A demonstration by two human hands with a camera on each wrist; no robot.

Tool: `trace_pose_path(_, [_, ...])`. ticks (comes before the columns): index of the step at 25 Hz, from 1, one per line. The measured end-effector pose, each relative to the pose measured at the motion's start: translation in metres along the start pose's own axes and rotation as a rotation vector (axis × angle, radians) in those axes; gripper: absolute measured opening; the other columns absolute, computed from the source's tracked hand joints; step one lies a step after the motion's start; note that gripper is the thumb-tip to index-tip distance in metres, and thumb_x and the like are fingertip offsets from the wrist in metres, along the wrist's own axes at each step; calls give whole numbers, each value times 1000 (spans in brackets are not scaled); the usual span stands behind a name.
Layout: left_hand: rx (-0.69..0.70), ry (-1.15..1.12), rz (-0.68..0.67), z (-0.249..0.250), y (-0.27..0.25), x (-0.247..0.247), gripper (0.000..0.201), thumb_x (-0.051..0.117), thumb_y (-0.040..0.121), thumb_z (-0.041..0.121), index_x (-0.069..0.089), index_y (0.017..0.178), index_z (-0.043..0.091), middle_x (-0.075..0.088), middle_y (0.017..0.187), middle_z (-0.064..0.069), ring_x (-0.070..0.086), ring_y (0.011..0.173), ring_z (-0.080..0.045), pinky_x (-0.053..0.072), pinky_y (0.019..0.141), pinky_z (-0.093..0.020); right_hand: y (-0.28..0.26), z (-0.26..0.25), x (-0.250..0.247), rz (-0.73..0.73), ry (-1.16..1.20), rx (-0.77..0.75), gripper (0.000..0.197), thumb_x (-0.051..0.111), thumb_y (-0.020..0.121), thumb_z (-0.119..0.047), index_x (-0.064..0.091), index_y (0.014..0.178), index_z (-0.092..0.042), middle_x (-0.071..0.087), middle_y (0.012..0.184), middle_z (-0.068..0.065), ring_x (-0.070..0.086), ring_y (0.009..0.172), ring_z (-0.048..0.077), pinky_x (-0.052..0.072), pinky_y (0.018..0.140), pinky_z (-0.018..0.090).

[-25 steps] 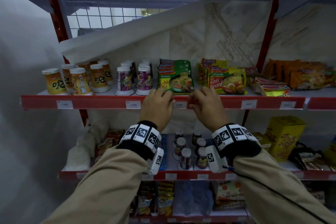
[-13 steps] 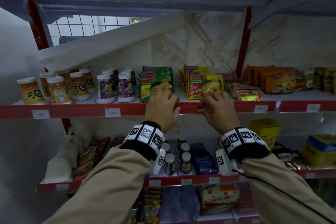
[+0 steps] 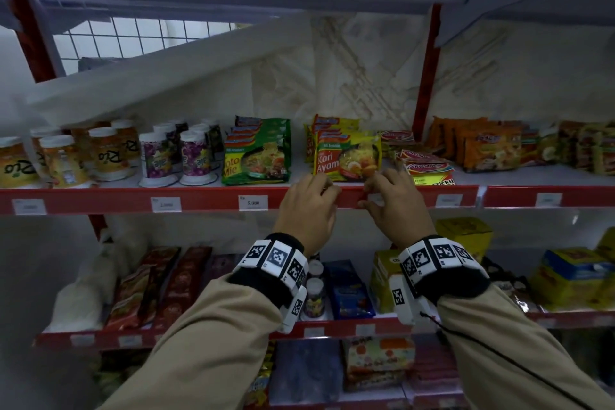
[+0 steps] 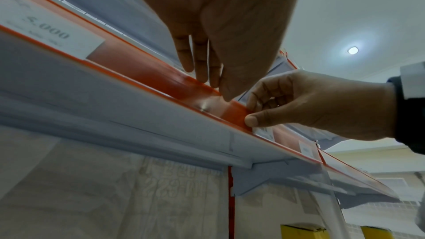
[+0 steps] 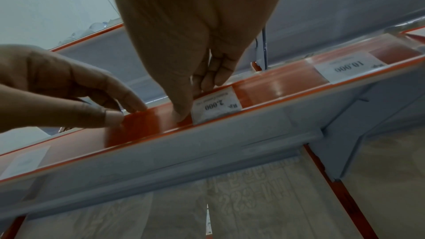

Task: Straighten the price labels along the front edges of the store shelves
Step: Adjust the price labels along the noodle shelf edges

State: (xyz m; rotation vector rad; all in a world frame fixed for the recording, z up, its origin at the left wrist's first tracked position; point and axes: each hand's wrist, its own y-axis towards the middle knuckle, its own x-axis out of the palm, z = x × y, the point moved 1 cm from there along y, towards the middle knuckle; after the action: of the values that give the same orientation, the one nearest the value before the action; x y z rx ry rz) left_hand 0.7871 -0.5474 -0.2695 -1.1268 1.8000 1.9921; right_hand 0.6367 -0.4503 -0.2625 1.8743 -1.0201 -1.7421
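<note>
White paper price label (image 5: 216,107) marked 2.000: right hand (image 3: 396,206) pinches its end, thumb on the face, fingers behind the top edge (likely to slide it level). Left hand (image 3: 309,210) pinches the red plastic shelf-edge rail (image 3: 206,199) just beside, probably steadying it. Label sits in that rail, below yellow noodle packets (image 3: 347,156).

Blurred, illegible print on the rightmost price label (image 3: 548,200), head view

A round ceiling light (image 4: 353,50) glows overhead; patterned white sheeting (image 3: 349,76) hangs behind red uprights (image 3: 424,70).
</note>
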Motion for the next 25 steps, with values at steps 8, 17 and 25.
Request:
trace_pose_path(8, [-136, -66, 10, 8, 7, 10, 15, 62, 84, 19, 61, 97, 12, 55, 97, -6, 46, 92, -24, 38, 76, -33, 1, 6, -3, -77, -98, -72, 18, 72, 80, -20, 65, 92, -9, 60, 97, 11, 49, 98, 33, 40, 93, 47])
trace_pose_path(17, [-90, -18, 8, 22, 12, 17, 22, 64, 82, 25, 62, 100, 13, 54, 100, -7, 48, 93, -28, 38, 74, -36, -4, 20, -10, -52, -140, -69, 22, 71, 76, -11, 62, 97, -10, 60, 94, 11, 51, 91, 32, 44, 74, 41])
trace_pose_path(25, [-133, -51, 81, 30, 12, 27, 8, 64, 83, 21, 61, 86, 14, 51, 89, -7, 47, 84, -29, 37, 67, -37, 0, 27, -6, -144, -97, -93, 11, 63, 82, -14, 62, 92, -10, 51, 93, 11, 46, 92, 30, 39, 76, 38])
